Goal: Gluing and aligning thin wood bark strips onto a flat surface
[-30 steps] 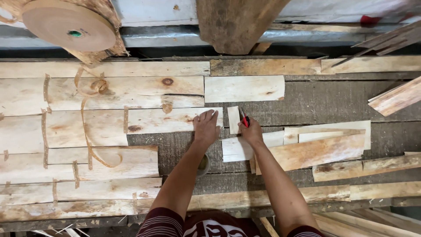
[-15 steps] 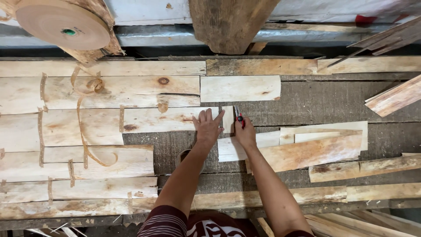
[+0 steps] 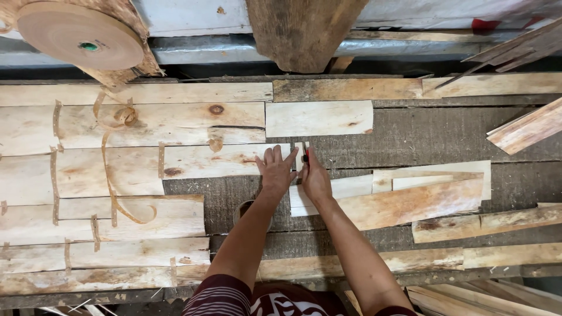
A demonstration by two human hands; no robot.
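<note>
Pale wood veneer strip (image 3: 225, 160) lies flat on the grey worktop (image 3: 421, 137), its right end under the left hand (image 3: 276, 171). That hand's fingers are spread and released, pressing flat on the strip. Right hand (image 3: 314, 175) sits just beside it, fingers grasping a small red-handled cutter (image 3: 305, 155) held against a narrow offcut (image 3: 300, 153). More veneer sheets (image 3: 105, 175), joined with tape, lie to the left. Tape roll (image 3: 79, 36) at upper left.
</note>
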